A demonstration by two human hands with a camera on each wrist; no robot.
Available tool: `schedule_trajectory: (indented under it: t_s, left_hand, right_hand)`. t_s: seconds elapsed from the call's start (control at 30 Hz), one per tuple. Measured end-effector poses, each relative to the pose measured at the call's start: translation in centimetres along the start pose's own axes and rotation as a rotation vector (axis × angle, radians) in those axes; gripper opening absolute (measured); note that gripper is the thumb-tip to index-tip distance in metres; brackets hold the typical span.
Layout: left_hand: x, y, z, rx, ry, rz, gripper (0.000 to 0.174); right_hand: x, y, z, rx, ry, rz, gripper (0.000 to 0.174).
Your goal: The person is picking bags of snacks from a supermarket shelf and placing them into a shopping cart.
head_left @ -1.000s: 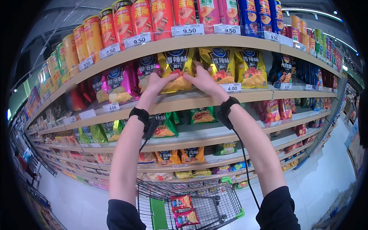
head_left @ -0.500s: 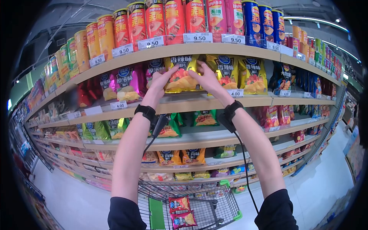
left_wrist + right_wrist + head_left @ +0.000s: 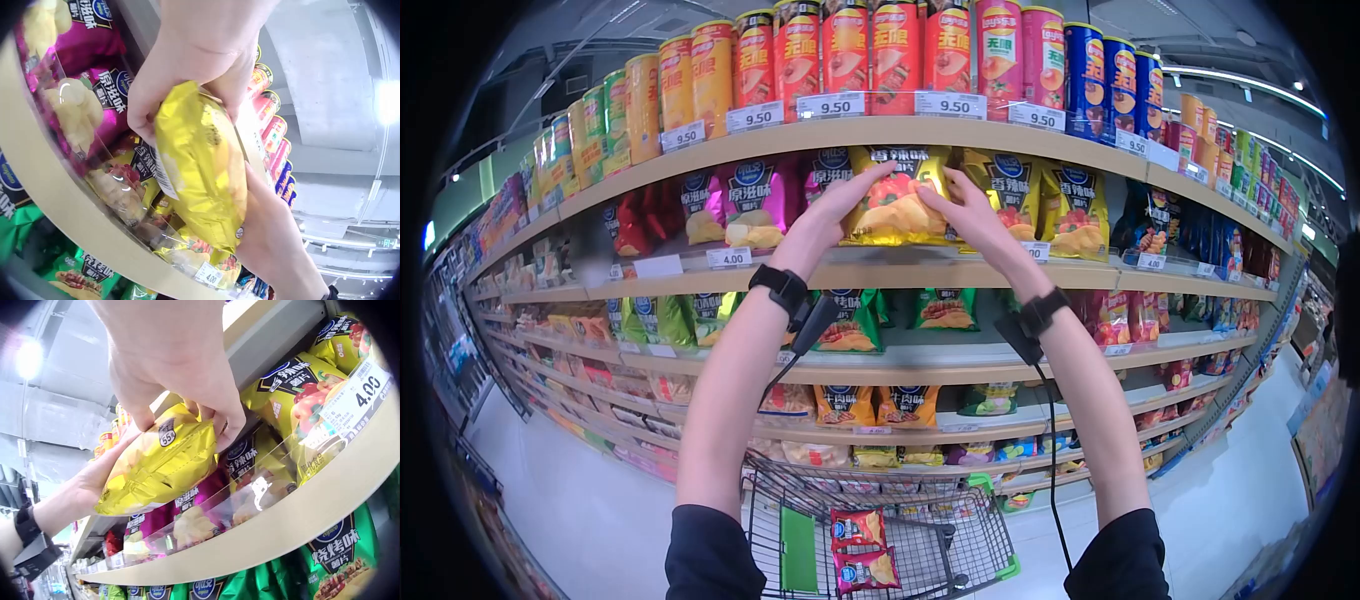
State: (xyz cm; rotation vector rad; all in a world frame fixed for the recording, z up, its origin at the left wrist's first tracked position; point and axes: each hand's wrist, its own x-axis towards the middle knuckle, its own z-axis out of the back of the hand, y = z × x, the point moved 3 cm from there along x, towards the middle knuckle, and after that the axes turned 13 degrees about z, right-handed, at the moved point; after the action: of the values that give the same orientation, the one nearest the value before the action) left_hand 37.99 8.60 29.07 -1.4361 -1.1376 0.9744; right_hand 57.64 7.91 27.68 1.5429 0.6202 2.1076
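Observation:
A yellow bag of potato chips [image 3: 897, 210] is held between both hands in front of the chip shelf. The left hand [image 3: 832, 213] grips its left side, and the right hand [image 3: 972, 215] grips its right side with the thumb on the front. Seen from below in the left wrist view, the yellow bag [image 3: 203, 175] has fingers behind it and hangs outside the shelf's clear lip. In the right wrist view the right hand [image 3: 178, 381] curls its fingers and thumb round the bag's edge.
More yellow bags [image 3: 1075, 212] and purple bags [image 3: 755, 205] stand on the same shelf behind price tags. Chip canisters [image 3: 897, 60] line the shelf above. Below stands a shopping cart [image 3: 985, 525] holding a red bag [image 3: 858, 530] and a pink bag [image 3: 866, 571].
Both hands have drawn the yellow bag forward from the shelf row. The head view has shifted, so the shelves appear lower and farther right.

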Motion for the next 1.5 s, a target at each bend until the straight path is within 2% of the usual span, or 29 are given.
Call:
schedule_trajectory:
  t_s: [0.07,0.17,0.23,0.3,0.37,0.43,0.5,0.57,0.67,0.7,0.77,0.87,0.97,1.07,1.13,1.23,1.27,1.37,1.4,1.5]
  left_hand:
    - [-1.4,1.3,0.1,-0.007,0.090,-0.013,0.043]
    - [-5.9,4.5,-0.7,-0.017,0.141,0.058,0.042]
    - [-9.2,7.6,-1.2,-0.041,0.116,-0.004,0.041]
    - [-10.6,12.5,0.4,-0.031,0.169,0.011,0.050]
    - [-13.3,16.9,0.4,-0.061,0.109,-0.002,0.053]
    - [-15.5,22.4,1.0,-0.191,0.068,0.146,0.055]
    - [-16.7,29.2,2.2,-0.274,0.021,0.176,0.054]
    - [-19.2,34.7,2.4,-0.405,-0.033,0.369,0.049]
    - [-23.3,39.3,2.4,-0.295,-0.018,0.377,0.054]
    - [-24.6,40.4,2.4,-0.256,-0.025,0.405,0.055]
    - [-26.3,42.1,2.6,-0.171,-0.034,0.442,0.057]
    - [-28.0,42.3,2.1,-0.106,-0.046,0.415,0.060]
    - [-29.2,42.8,2.2,-0.063,-0.054,0.378,0.061]
    - [-30.4,43.3,2.8,-0.007,-0.051,0.324,0.064]
    - [-31.3,43.5,3.4,0.132,-0.092,0.309,0.067]
    - [-32.1,44.3,4.5,0.276,-0.135,0.256,0.075]
    - [-32.2,44.6,5.0,0.352,-0.149,0.245,0.077]
    - [-33.2,44.5,5.1,0.520,-0.166,0.276,0.078]
    - [-33.5,43.6,4.7,0.563,-0.153,0.278,0.078]
    - [-33.6,43.8,4.6,0.676,-0.113,0.184,0.080]
  right_hand:
    - [-2.1,1.3,-0.6,0.119,-0.002,-0.041,0.079]
    - [-5.5,-0.1,-1.4,0.114,0.043,0.062,0.078]
    - [-9.2,-0.2,-2.6,0.080,0.043,0.126,0.076]
    - [-13.6,-1.2,-4.4,0.302,0.061,-0.002,0.075]
    - [-18.4,-2.0,-6.2,0.302,0.067,-0.103,0.074]
    - [-23.7,-4.5,-8.9,0.378,0.057,-0.156,0.073]
    - [-29.5,-7.8,-11.2,0.558,0.059,-0.458,0.076]
    - [-34.0,-7.3,-12.5,0.591,0.135,-0.688,0.081]
    - [-39.3,-6.8,-13.4,0.497,0.253,-0.817,0.080]
    - [-40.1,-5.9,-13.8,0.581,0.242,-0.812,0.079]
    - [-42.3,-6.0,-14.9,0.493,0.276,-0.703,0.076]
    - [-44.3,-5.2,-16.5,0.594,0.173,-0.830,0.076]
    - [-46.2,-5.2,-17.8,0.558,0.100,-0.809,0.076]
    - [-47.4,-3.7,-18.4,0.478,0.153,-0.815,0.082]
    - [-49.0,-3.5,-18.8,0.446,0.185,-0.794,0.083]
    - [-49.5,-4.4,-18.8,0.418,-0.096,-0.692,0.080]
    - [-49.6,-4.4,-18.0,0.315,-0.142,-0.661,0.076]
    - [-45.7,-2.0,-16.7,-0.162,0.044,-0.324,0.072]
    - [-44.2,-1.0,-16.7,-0.224,0.083,-0.213,0.051]
    - [-42.0,-0.2,-17.8,-0.019,0.390,-0.309,0.031]
